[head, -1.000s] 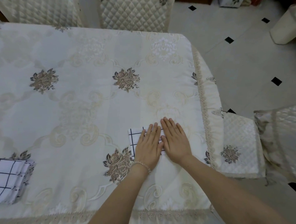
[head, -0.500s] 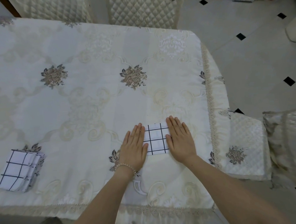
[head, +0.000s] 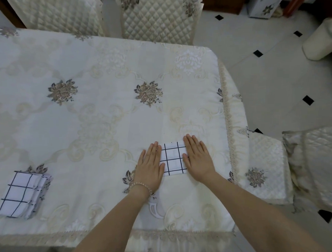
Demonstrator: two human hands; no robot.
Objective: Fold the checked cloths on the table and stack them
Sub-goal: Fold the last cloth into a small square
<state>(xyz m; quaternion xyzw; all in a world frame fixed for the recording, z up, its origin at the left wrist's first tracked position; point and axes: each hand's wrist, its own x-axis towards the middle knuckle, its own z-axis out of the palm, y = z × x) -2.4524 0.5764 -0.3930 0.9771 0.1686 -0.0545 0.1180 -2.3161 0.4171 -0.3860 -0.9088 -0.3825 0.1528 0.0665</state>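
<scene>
Far over at the table's left edge sat the stack of folded cloths, white with dark checks. Nearer the right side, the left hand lay flat, fingers straight, on one edge of the small folded cloth. The right hand pressed its other edge, fingers likewise straight, on the cream tablecloth.

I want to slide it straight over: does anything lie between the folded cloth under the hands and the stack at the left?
Nothing visible does: only bare tablecloth separates the folded cloth from the stack.
</scene>
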